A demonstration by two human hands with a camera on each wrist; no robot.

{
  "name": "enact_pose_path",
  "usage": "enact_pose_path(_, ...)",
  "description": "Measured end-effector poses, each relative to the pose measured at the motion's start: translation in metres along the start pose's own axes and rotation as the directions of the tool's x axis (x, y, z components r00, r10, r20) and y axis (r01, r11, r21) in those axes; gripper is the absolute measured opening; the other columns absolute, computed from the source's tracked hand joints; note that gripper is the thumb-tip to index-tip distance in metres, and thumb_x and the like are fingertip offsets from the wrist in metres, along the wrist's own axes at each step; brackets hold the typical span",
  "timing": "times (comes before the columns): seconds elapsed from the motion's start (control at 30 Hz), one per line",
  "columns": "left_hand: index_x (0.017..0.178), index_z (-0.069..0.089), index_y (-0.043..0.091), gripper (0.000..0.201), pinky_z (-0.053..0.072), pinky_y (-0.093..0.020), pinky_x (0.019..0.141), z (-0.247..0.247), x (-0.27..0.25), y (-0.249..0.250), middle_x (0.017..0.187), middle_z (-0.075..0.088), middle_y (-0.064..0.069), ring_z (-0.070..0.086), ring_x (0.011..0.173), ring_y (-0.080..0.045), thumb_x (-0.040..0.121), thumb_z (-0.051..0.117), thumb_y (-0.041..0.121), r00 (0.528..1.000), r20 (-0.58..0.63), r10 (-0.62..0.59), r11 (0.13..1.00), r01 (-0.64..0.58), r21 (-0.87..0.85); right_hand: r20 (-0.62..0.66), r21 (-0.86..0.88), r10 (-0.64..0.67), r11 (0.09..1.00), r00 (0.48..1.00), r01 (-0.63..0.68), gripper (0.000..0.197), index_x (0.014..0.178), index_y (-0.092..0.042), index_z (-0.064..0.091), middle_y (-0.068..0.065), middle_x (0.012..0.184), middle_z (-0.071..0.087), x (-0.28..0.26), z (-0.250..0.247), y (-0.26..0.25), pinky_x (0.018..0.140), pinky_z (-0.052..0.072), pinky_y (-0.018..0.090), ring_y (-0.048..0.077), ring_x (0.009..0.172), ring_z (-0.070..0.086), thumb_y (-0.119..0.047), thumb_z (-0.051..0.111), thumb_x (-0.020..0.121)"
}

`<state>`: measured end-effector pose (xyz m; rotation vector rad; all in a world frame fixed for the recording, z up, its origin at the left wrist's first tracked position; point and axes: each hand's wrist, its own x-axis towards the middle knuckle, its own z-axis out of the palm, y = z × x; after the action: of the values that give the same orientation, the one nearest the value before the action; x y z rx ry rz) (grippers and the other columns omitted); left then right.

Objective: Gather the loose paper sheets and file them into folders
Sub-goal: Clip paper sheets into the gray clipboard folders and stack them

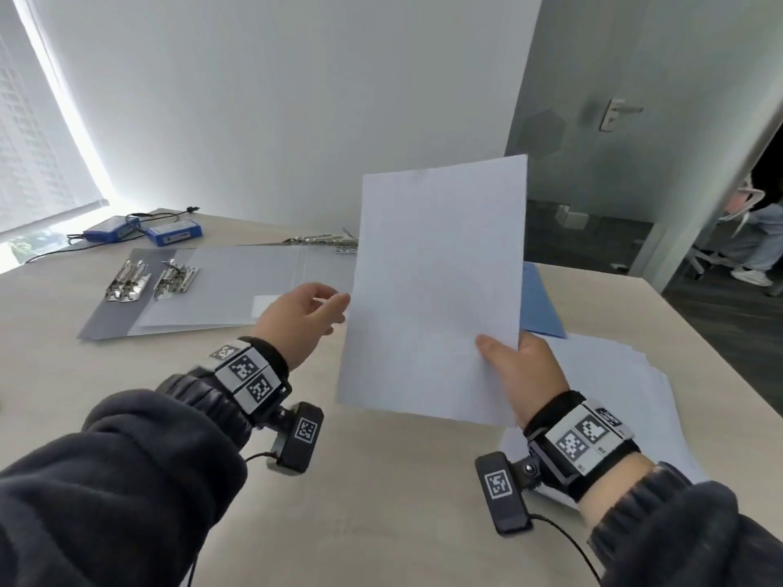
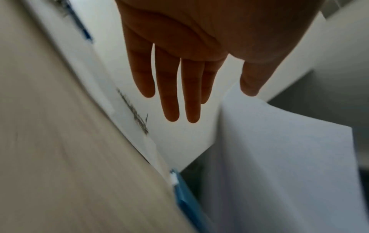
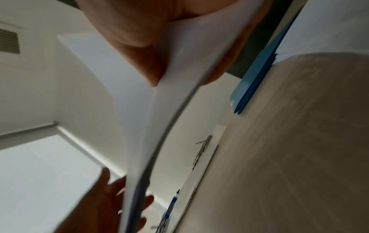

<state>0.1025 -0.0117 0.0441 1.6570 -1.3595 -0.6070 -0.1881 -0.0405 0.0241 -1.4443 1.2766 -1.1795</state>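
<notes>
Above the middle of the table (image 1: pixel 381 502), your right hand (image 1: pixel 519 374) pinches a white sheet (image 1: pixel 436 290) at its lower right corner, thumb on the near face and fingers behind it. The right wrist view confirms this clamp and shows the paper bowing away from it, so the grip is probably at one corner to leave the rest of the sheet free for alignment. From its edge, it may be more than one sheet; this cannot be told.

Your left hand (image 1: pixel 303 322) is spread, fingers straight and apart, right at the sheet's left edge. Whether the fingertips touch the paper cannot be told. This posture suits steadying or squaring the sheet, since paper held at a single corner sags and swings.

Toward the far left part of the table lies an open grey folder (image 1: pixel 220 290), flat, with its metal clips (image 1: pixel 150 279) exposed near its left edge. A white page already lies in it. It is likely left open so the held sheet can go straight in.

At the right edge of the table, beneath your right forearm, the remaining loose sheets (image 1: pixel 627 383) lie fanned and uneven. A blue folder (image 1: pixel 540 302) lies just beyond them, partly behind the raised sheet.

At the far left corner sit two blue boxes (image 1: pixel 144 230) with cables.
</notes>
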Motion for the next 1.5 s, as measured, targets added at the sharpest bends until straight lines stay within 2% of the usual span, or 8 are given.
enact_pose_path(0.07, 0.106, 0.061, 0.035, 0.024, 0.053, -0.034, 0.083, -0.006, 0.030, -0.011, 0.096, 0.068, 0.017, 0.066, 0.088, -0.010, 0.090, 0.058, 0.053, 0.999, 0.020, 0.028, 0.939, -0.033, 0.343, -0.099, 0.046, 0.037, 0.998, 0.994, -0.032, 0.010, 0.092, -0.027, 0.074, -0.014, 0.096, 0.076, 0.014, -0.005, 0.003, 0.098, 0.054, 0.043, 0.015, 0.097, 0.071, -0.022, 0.066, 0.095)
enact_pose_path(0.2, 0.118, 0.061, 0.035, 0.031, 0.050, -0.032, 0.089, -0.004, 0.081, -0.026, 0.118, 0.066, 0.010, 0.061, 0.106, -0.016, 0.091, 0.055, 0.049, 0.985, 0.161, -0.067, 0.595, -0.090, 0.799, -0.215, 0.142, 0.132, 0.985, 0.968, -0.103, 0.005, 0.090, -0.024, 0.073, -0.010, 0.094, 0.077, 0.035, -0.015, 0.009, 0.097, 0.054, 0.045, 0.021, 0.098, 0.071, -0.026, 0.069, 0.090)
enact_pose_path(0.43, 0.148, 0.038, 0.032, 0.078, 0.046, -0.037, 0.098, 0.022, 0.139, -0.038, 0.143, 0.052, 0.003, 0.053, 0.127, -0.022, 0.082, 0.058, 0.070, 0.935, 0.267, -0.234, 0.304, -0.191, 0.933, -0.234, 0.193, 0.194, 0.970, 0.953, -0.150, 0.010, 0.089, -0.027, 0.074, -0.009, 0.099, 0.077, 0.054, -0.017, 0.016, 0.099, 0.052, 0.050, 0.022, 0.101, 0.070, -0.022, 0.067, 0.094)
enact_pose_path(0.7, 0.138, 0.052, 0.025, 0.044, 0.046, -0.035, 0.097, 0.030, 0.145, -0.041, 0.136, 0.057, -0.001, 0.056, 0.122, -0.025, 0.100, 0.046, 0.045, 0.909, 0.346, -0.232, 0.266, -0.283, 0.922, -0.198, 0.231, 0.174, 0.965, 0.965, -0.127, 0.017, 0.088, -0.027, 0.071, -0.015, 0.090, 0.075, 0.057, -0.008, 0.013, 0.092, 0.053, 0.037, 0.012, 0.094, 0.069, -0.013, 0.064, 0.097)
enact_pose_path(0.83, 0.114, 0.062, 0.017, 0.034, 0.045, -0.031, 0.075, 0.021, 0.126, -0.040, 0.110, 0.066, -0.006, 0.062, 0.095, -0.026, 0.101, 0.032, 0.024, 0.932, 0.329, -0.150, 0.336, -0.265, 0.904, -0.199, 0.232, 0.187, 0.963, 0.962, -0.139, 0.014, 0.089, -0.027, 0.072, -0.008, 0.097, 0.076, 0.046, -0.013, 0.010, 0.098, 0.053, 0.046, 0.019, 0.098, 0.070, -0.017, 0.066, 0.095)
enact_pose_path(1.1, 0.078, 0.054, 0.016, 0.025, 0.034, -0.027, 0.054, 0.019, 0.046, 0.002, 0.075, 0.059, -0.003, 0.058, 0.069, -0.024, 0.094, 0.035, 0.020, 0.969, 0.242, 0.043, 0.545, -0.226, 0.807, -0.233, 0.241, 0.159, 0.965, 0.959, -0.102, 0.007, 0.095, -0.022, 0.074, -0.004, 0.095, 0.078, 0.004, -0.041, -0.017, 0.095, 0.055, 0.051, 0.024, 0.096, 0.072, -0.020, 0.067, 0.094)
enact_pose_path(1.27, 0.110, 0.066, 0.025, 0.033, 0.054, -0.034, 0.081, 0.061, -0.019, 0.038, 0.104, 0.069, -0.005, 0.065, 0.094, -0.029, 0.095, 0.038, 0.033, 0.905, 0.411, 0.108, 0.516, -0.404, 0.755, -0.267, 0.280, 0.121, 0.959, 0.956, -0.043, 0.007, 0.094, -0.021, 0.074, -0.002, 0.096, 0.078, -0.016, -0.061, -0.039, 0.093, 0.055, 0.052, 0.028, 0.096, 0.072, -0.018, 0.067, 0.094)
enact_pose_path(1.5, 0.110, 0.066, 0.026, 0.034, 0.052, -0.036, 0.080, 0.123, -0.082, 0.076, 0.106, 0.068, -0.006, 0.064, 0.097, -0.032, 0.096, 0.038, 0.039, 0.758, 0.634, 0.151, 0.434, -0.627, 0.647, -0.279, 0.258, 0.122, 0.965, 0.953, -0.048, 0.008, 0.092, -0.019, 0.073, -0.002, 0.094, 0.077, -0.035, -0.073, -0.034, 0.094, 0.055, 0.051, 0.026, 0.093, 0.072, -0.015, 0.066, 0.094)
